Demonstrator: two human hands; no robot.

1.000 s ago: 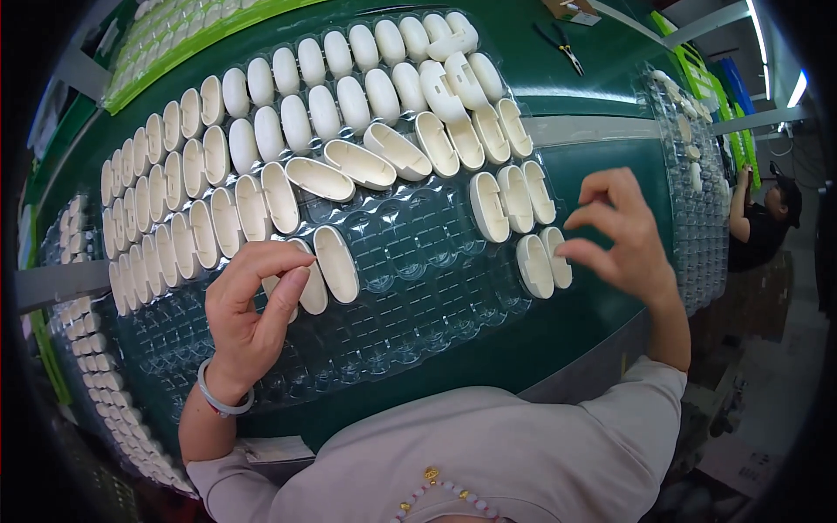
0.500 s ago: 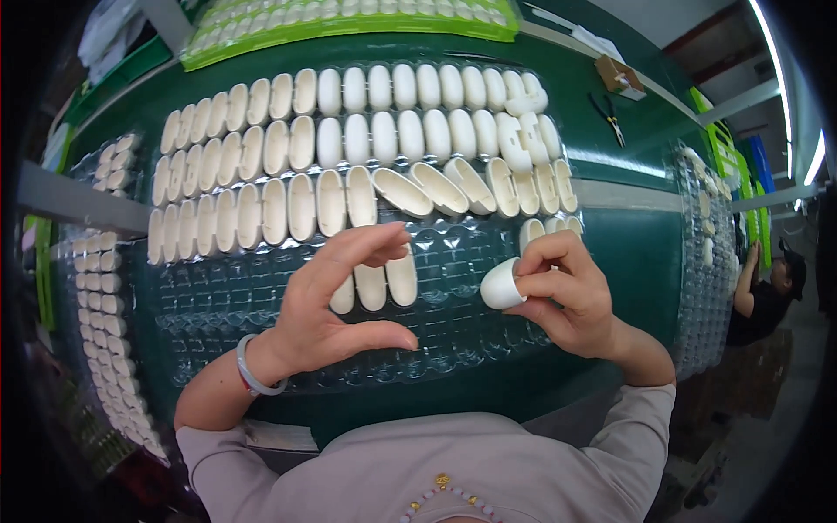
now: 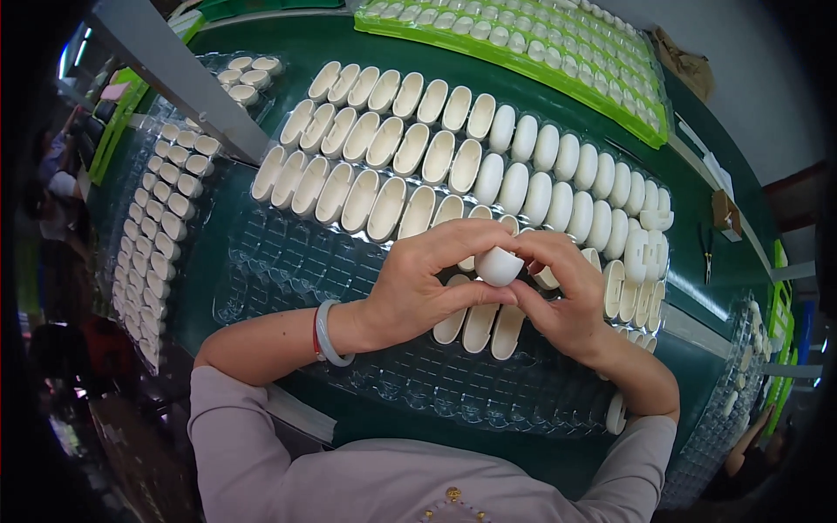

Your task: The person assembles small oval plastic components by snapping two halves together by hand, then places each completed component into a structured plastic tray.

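Note:
A small white rounded plastic shell (image 3: 499,268) is held between both hands, above the middle of a clear plastic tray (image 3: 279,261). My left hand (image 3: 418,272) is closed on its left side, thumb below and fingers above. My right hand (image 3: 565,296) pinches it from the right in the same way. Just under the hands, a few cream hollow shells (image 3: 479,329) lie in the tray. Behind them run rows of cream shells (image 3: 359,135) with hollows up, continuing on the right as smooth white domed shells (image 3: 549,202). My hands hide part of the nearest row.
A lime-green tray (image 3: 514,63) full of white pieces stands at the back. More shells (image 3: 166,222) fill a tray at left, beside a grey post (image 3: 179,78). Pliers (image 3: 707,253) and a small cardboard box (image 3: 726,215) lie at right. Another person (image 3: 750,453) is at lower right.
My left hand, open before, has closed on the shell that my right hand held alone. Both hands have come together. The view has turned, so the trays appear tilted and shifted right.

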